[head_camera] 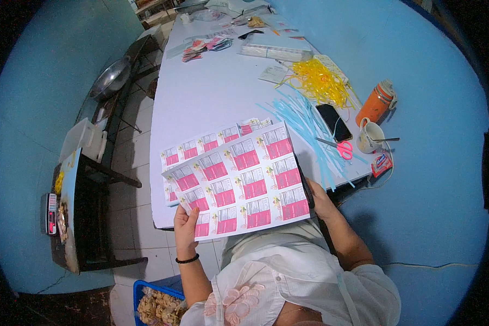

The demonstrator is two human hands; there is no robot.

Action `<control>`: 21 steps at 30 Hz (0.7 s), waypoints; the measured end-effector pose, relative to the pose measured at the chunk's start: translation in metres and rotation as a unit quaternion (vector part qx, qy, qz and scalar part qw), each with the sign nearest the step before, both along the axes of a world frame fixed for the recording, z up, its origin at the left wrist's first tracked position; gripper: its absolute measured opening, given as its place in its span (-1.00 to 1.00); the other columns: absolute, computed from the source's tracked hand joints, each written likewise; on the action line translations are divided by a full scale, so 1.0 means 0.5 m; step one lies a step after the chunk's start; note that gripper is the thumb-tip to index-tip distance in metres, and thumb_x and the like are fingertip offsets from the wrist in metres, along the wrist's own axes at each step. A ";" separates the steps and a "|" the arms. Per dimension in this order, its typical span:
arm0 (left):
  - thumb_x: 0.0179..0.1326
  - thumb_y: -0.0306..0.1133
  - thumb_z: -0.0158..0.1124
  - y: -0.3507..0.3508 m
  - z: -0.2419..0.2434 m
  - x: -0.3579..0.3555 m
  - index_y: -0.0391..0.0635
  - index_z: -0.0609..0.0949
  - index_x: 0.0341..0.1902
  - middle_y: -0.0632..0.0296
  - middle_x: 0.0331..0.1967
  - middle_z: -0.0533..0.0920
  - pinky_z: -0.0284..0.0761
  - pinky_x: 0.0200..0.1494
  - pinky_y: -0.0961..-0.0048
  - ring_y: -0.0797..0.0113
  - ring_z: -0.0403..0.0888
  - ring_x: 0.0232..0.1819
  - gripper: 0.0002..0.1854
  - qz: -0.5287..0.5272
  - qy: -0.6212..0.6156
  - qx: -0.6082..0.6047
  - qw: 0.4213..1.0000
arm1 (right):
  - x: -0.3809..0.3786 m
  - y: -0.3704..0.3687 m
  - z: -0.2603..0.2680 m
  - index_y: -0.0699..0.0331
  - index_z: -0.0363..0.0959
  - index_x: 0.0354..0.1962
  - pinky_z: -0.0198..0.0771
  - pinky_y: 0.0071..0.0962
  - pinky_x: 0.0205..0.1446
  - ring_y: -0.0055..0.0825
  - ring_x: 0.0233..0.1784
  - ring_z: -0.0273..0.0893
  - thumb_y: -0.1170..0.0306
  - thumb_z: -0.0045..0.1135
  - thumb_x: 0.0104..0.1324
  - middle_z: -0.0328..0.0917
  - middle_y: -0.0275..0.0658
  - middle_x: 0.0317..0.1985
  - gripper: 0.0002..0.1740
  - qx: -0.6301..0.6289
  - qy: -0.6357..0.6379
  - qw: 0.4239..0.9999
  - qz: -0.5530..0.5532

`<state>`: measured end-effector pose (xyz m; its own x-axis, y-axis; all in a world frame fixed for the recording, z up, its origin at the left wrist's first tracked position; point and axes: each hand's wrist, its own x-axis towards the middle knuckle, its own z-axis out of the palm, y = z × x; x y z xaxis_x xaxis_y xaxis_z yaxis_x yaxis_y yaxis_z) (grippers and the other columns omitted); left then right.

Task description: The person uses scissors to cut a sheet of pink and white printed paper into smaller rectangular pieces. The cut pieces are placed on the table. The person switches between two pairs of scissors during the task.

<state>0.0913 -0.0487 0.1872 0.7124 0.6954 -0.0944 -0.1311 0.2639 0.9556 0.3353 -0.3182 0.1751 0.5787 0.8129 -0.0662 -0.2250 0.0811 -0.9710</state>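
Observation:
My left hand (184,225) grips the lower left corner of a white sheet of printed labels (250,190), thumb on top. Rows of pink and white labels with small leafy pictures cover the sheet, which is tilted above the table's near edge. My right hand (321,200) is at the sheet's right side, beside a narrow black object (305,183); its fingers are hidden, so its hold is unclear. More printed label sheets (189,150) lie on the table beneath, partly covered. Small cut labels (254,122) rest at their far end.
On the white table (212,93) lie light-blue strips (299,118), pink-handled scissors (343,149), a phone (334,122) and yellow ribbons (322,83). A mug (368,138) and orange bottle (375,104) line the right edge. A blue crate (137,295) of bagged food stands below left.

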 end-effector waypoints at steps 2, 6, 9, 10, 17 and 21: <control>0.31 -0.51 0.12 -0.001 0.002 0.000 -0.24 0.40 0.18 0.15 0.05 0.56 0.50 0.02 0.45 0.44 0.56 -0.02 -0.63 -0.002 0.006 0.014 1.000 | 0.005 -0.002 0.005 0.39 0.28 0.14 0.19 -0.50 0.23 -0.54 0.11 0.32 0.34 0.03 0.33 0.43 -0.23 0.04 -0.52 -0.004 -0.007 1.000 0.001; 0.31 -0.52 0.12 -0.006 0.000 -0.001 -0.24 0.40 0.19 0.15 0.06 0.56 0.49 0.03 0.46 0.45 0.55 -0.02 -0.62 -0.006 0.003 0.024 1.000 | 0.009 -0.010 0.003 0.39 0.30 0.10 0.23 -0.53 0.15 -0.58 0.02 0.32 0.36 0.01 0.34 0.43 -0.28 -0.05 -0.58 -0.010 -0.049 0.999 0.001; 0.31 -0.53 0.12 -0.012 -0.001 0.000 -0.23 0.40 0.19 0.15 0.06 0.56 0.48 0.03 0.47 0.45 0.55 -0.01 -0.62 -0.009 0.000 0.019 1.000 | 0.007 -0.008 -0.008 0.39 0.32 0.09 0.24 -0.55 0.13 -0.57 -0.01 0.34 0.41 -0.01 0.33 0.45 -0.29 -0.09 -0.60 -0.008 -0.023 1.000 -0.018; 0.31 -0.53 0.12 -0.013 0.000 0.000 -0.23 0.40 0.19 0.15 0.06 0.56 0.48 0.03 0.47 0.46 0.54 -0.01 -0.62 -0.007 0.003 0.012 1.000 | 0.007 -0.008 -0.012 0.39 0.32 0.09 0.25 -0.54 0.13 -0.56 -0.02 0.36 0.43 -0.02 0.32 0.46 -0.28 -0.09 -0.60 -0.010 -0.024 1.000 -0.018; 0.31 -0.52 0.11 -0.024 0.003 0.004 -0.22 0.40 0.18 0.14 0.06 0.56 0.48 0.03 0.47 0.46 0.54 0.00 -0.63 -0.010 -0.015 -0.002 1.000 | 0.010 -0.006 -0.030 0.40 0.30 0.14 0.23 -0.46 0.23 -0.46 0.12 0.39 0.55 -0.10 0.23 0.48 -0.16 0.04 -0.52 -0.031 -0.032 0.999 -0.029; 0.31 -0.52 0.11 -0.019 0.000 0.001 -0.23 0.39 0.19 0.13 0.06 0.56 0.50 0.03 0.46 0.45 0.54 0.00 -0.63 -0.018 -0.008 -0.006 1.000 | 0.010 -0.005 -0.022 0.39 0.24 0.20 0.11 -0.39 0.36 -0.39 0.25 0.31 0.56 -0.11 0.21 0.39 -0.09 0.16 -0.45 -0.042 -0.039 0.998 -0.040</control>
<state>0.0918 -0.0580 0.1874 0.7389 0.6675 -0.0918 -0.1355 0.2807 0.9502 0.3404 -0.3209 0.1639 0.6478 0.7571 -0.0844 -0.1440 0.0129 -0.9895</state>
